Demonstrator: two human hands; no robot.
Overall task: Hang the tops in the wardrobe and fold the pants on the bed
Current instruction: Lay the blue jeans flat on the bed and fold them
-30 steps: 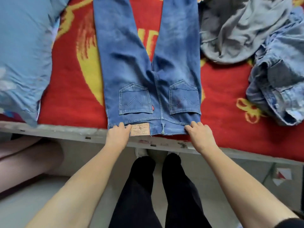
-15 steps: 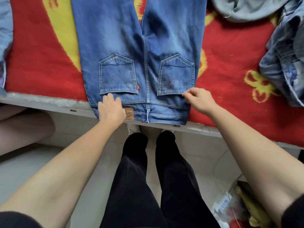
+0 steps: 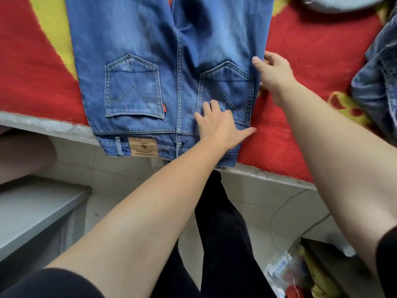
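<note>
A bed under a red blanket with yellow figures (image 3: 32, 82) carries the blue denim jeans (image 3: 139, 39), spread flat and seat-up, waistband hanging just over the bed's near edge. Well to the right of the jeans lies a crumpled heap of paler denim (image 3: 378, 87); a grey garment (image 3: 348, 3) shows beyond the jeans' right leg. The person's left grip (image 3: 219, 127) is released, fingers spread and pressing flat on the jeans' right back pocket. The right grip (image 3: 274, 74) is at the jeans' right outer seam, thumb on top and fingers apparently curled round the edge, pinching the cloth. A tan leather patch (image 3: 143, 149) sits on the jeans' waistband. Denim like this should handle as heavy, soft yet fairly stiff cloth that keeps a crease and does not slip; the outer seam and waistband look the surest holds for folding leg over leg.
</note>
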